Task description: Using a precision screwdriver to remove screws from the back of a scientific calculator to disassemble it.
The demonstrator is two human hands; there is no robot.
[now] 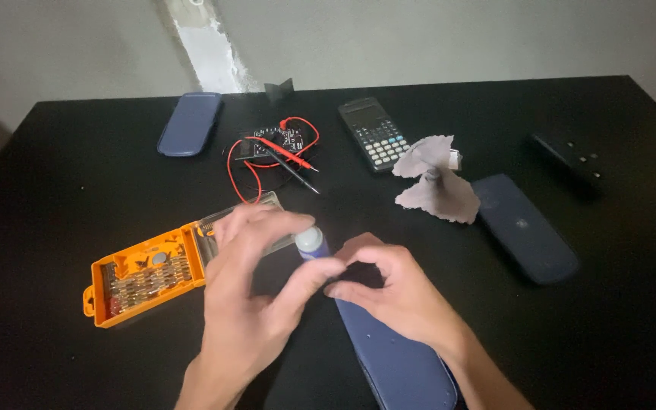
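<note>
Hands meet over the blue case (400,357): we pinch a small dark part between left hand (256,285) and right hand (392,292), both grips closed on it, just right of the orange bit box (142,277), kept steady above the surface (55,167).

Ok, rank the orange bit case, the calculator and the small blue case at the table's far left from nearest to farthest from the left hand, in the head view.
From the left hand:
1. Orange bit case, just to its left, with the clear lid under the fingers.
2. Small blue case, far back on the left.
3. Calculator, far back, right of centre, roughly level with the blue case and only slightly farther.
</note>
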